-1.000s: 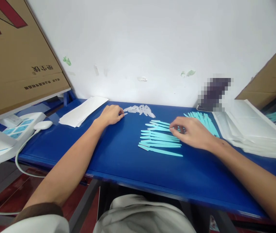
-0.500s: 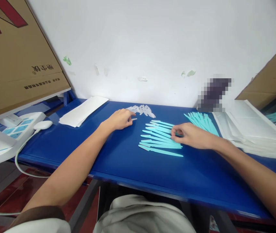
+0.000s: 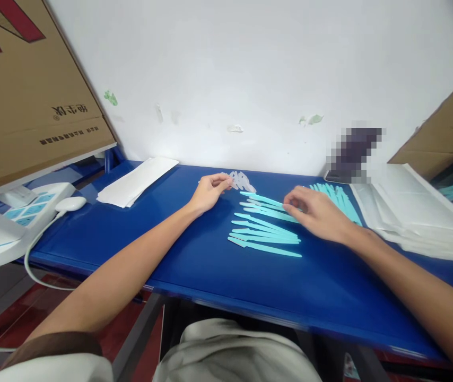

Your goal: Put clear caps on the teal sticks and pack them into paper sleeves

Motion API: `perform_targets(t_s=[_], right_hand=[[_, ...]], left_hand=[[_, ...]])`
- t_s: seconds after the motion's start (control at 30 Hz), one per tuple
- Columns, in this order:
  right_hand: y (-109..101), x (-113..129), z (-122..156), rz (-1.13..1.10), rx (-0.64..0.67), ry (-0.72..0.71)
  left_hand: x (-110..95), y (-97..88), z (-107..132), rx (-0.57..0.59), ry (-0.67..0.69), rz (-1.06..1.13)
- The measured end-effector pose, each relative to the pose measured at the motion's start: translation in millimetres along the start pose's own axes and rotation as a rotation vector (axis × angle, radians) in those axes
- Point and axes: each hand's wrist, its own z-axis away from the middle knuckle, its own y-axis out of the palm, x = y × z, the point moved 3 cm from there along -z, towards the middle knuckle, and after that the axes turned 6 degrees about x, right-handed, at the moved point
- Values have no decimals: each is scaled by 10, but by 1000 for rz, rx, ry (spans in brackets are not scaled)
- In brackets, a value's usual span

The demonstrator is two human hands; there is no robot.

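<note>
Slim turquoise eyebrow razors lie side by side on the blue table, heads toward the left. My right hand is closed at the far end of this row, thumb and fingers pinching the handle end of the topmost razor. Behind the row is a small pile of translucent plastic caps. My left hand reaches the pile's left side, thumb and forefinger pinched together on what looks like one cap. The fingertips partly hide that cap.
More turquoise razors are heaped behind my right hand. Clear plastic bags are stacked at the right, white sheets lie at the left. A power strip with a cable stands at the left edge, under a large carton.
My left hand has moved right and slightly back to the cap pile. My right hand has shifted slightly back and right, and the upper razors have spread apart from the lower ones.
</note>
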Motion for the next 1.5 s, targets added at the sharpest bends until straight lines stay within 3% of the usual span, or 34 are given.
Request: perform_targets(t_s=[0.13,0.47,0.77,0.87,0.97,1.1,1.2,1.33,1.5], right_hand=[[21,-53,-5,11,13,51],[13,-78,-17,8,-4,99],[4,-16,1,-60,17,68],[19,10,-2,-49,60,66],[10,-20,-11,47,63,82],[14,-84,-13,121,121,107],[10,-70,-6,101,117,106],[19,40,16,42,200,34],[35,132,48,-39,342,7]], left_hand=[[49,26,-4,-38,-4,58],[33,28,-5,9,63,121],[-68,155,68,164,94,22],[-149,168,93,186,142,-123],[-170,76,76,133,192,-377],[-72,-224,11,-53,163,-855],[6,-480,-23,-178,49,-1097],[74,-628,-41,-85,-95,-1273],[72,-603,-41,-29,-69,-1242]])
